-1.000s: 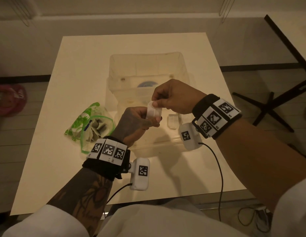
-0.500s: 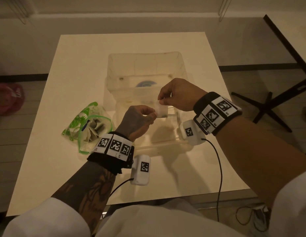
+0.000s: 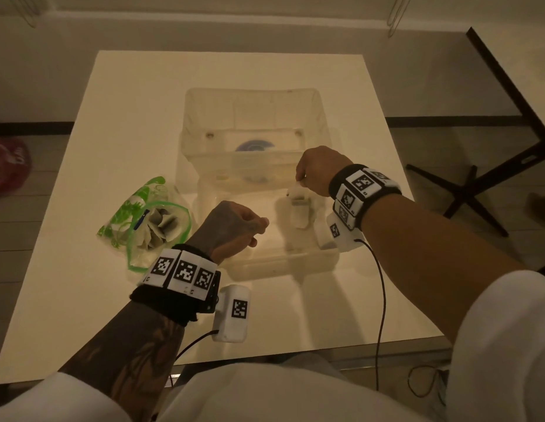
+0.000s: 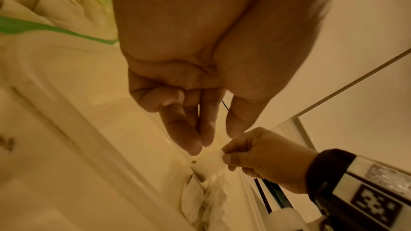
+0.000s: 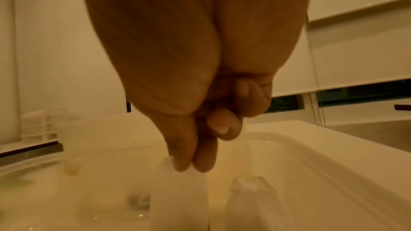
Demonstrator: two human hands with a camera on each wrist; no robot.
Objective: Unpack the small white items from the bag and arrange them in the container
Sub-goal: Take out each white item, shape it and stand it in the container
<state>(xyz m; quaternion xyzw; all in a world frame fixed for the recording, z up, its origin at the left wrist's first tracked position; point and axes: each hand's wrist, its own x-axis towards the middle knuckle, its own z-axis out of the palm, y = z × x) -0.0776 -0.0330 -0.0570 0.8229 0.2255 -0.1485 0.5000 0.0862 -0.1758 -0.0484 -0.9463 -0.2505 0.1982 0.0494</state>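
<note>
My right hand (image 3: 300,181) pinches the top edge of a small white packet (image 3: 298,194) that hangs upright inside the right side of the clear plastic container (image 3: 253,92). In the right wrist view the thumb and fingers (image 5: 200,162) pinch that packet (image 5: 180,192), and another white packet (image 5: 251,199) stands just to its right on the container floor. My left hand (image 3: 259,228) hovers over the container's front left, fingers loosely curled, holding nothing. The green-printed zip bag (image 3: 146,220) lies open on the table to the left, with more white packets inside.
The container stands mid-table on a white square table (image 3: 82,300). Cables from the wrist cameras trail over the table's near edge. A dark table leg base (image 3: 466,190) stands on the floor to the right, and a red object (image 3: 9,166) lies on the floor at left.
Both hands held the packet a second ago. The left hand has let go and drawn back, while the right hand has carried the packet right and down into the container.
</note>
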